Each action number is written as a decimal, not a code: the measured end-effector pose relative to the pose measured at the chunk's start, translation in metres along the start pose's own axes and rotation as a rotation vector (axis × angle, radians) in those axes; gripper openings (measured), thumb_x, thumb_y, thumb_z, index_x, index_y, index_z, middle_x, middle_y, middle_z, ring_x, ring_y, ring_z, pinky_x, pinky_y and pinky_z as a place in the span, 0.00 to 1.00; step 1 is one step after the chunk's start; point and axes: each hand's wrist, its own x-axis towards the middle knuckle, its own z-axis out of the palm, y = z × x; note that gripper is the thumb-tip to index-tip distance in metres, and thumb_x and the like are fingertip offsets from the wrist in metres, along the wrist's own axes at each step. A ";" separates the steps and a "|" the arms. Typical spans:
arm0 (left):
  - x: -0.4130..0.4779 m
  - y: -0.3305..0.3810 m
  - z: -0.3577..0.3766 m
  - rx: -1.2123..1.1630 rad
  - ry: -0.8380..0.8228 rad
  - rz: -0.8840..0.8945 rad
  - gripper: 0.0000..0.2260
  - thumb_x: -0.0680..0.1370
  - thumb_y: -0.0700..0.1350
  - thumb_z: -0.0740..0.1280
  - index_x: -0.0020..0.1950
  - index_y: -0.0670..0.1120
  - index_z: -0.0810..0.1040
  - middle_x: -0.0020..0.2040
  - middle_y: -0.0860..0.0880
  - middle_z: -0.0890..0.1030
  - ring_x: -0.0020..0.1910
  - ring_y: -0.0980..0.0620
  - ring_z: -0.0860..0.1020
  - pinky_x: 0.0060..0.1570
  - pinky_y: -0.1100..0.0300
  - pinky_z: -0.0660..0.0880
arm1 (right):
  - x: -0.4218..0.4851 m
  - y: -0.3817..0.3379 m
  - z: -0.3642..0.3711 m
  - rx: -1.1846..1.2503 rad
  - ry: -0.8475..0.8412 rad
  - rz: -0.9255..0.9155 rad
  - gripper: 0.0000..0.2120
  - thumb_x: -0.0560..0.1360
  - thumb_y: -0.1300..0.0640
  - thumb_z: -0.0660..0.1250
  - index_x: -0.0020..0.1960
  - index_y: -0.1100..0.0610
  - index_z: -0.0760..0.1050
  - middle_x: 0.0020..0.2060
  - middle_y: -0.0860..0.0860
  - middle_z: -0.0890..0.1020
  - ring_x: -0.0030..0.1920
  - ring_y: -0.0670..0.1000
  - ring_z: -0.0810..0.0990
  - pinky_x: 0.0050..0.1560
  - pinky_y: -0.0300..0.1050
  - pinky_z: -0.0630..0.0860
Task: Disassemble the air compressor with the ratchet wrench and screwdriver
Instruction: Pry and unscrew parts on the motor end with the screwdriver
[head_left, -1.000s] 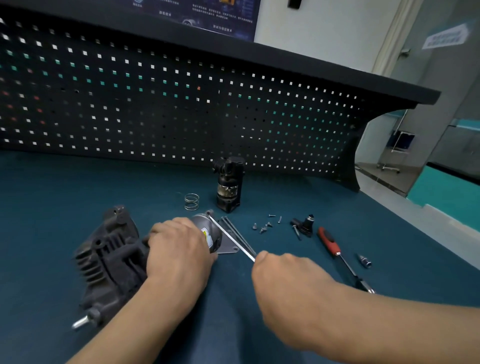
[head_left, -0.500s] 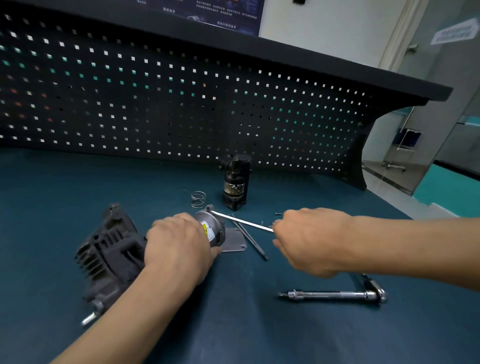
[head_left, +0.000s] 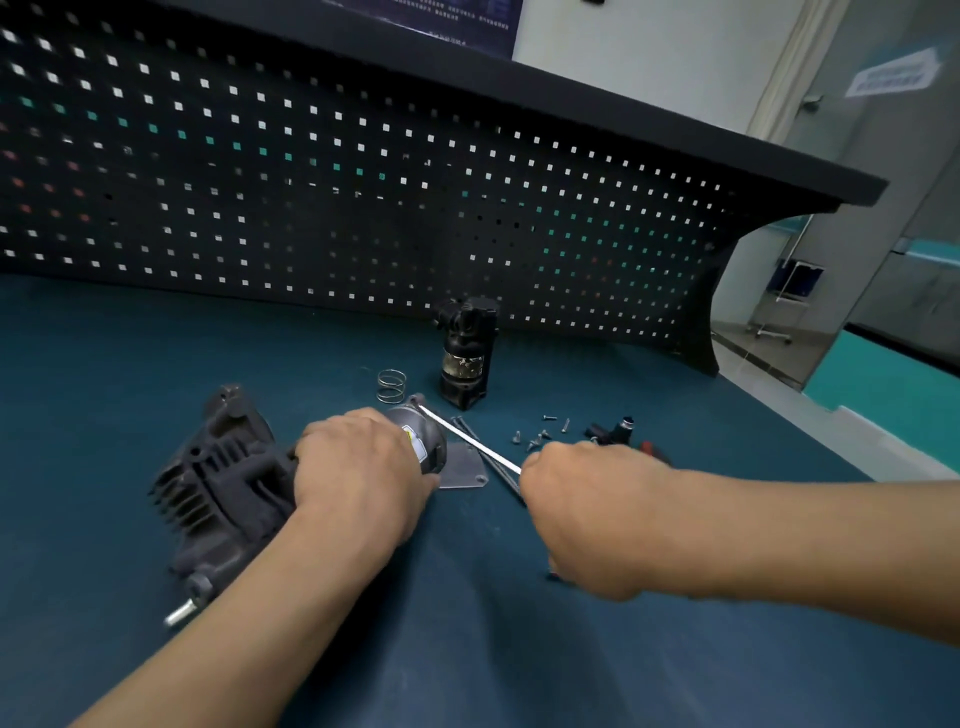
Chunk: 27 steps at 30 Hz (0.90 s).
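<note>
Two hands busy: left hand (head_left: 363, 467) holds compressor motor can (head_left: 427, 441); right hand (head_left: 597, 514) grips long through-bolt (head_left: 467, 439). Risk: angled pull binds bolt.

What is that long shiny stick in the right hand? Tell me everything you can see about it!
The long shiny rod is thin, straight and silvery, metal by its look. It slants up and left from the right hand, which grips its near end, to the far end of the compressor's round grey motor, which the left hand holds. Whether its tip goes inside, I cannot tell. Beneath it, darker rods lie on the mat.
</note>
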 end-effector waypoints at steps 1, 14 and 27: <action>0.001 -0.002 0.001 -0.008 0.005 0.009 0.38 0.74 0.74 0.60 0.64 0.41 0.70 0.56 0.47 0.79 0.52 0.48 0.80 0.42 0.57 0.72 | 0.005 0.008 -0.004 0.028 0.014 -0.006 0.07 0.78 0.55 0.65 0.43 0.56 0.71 0.36 0.51 0.69 0.33 0.53 0.71 0.35 0.47 0.72; -0.016 0.008 -0.006 0.072 0.050 0.115 0.30 0.79 0.67 0.59 0.60 0.38 0.68 0.53 0.42 0.75 0.48 0.46 0.75 0.45 0.55 0.73 | 0.035 0.054 -0.083 -0.291 -0.144 0.064 0.24 0.85 0.42 0.47 0.40 0.53 0.72 0.37 0.53 0.77 0.37 0.55 0.82 0.38 0.49 0.79; -0.026 0.017 -0.009 0.103 0.022 0.119 0.26 0.84 0.59 0.55 0.62 0.34 0.67 0.52 0.38 0.74 0.48 0.42 0.74 0.45 0.51 0.71 | 0.044 0.082 -0.113 -0.357 -0.235 0.078 0.34 0.81 0.33 0.47 0.35 0.59 0.72 0.31 0.55 0.80 0.18 0.50 0.74 0.20 0.37 0.72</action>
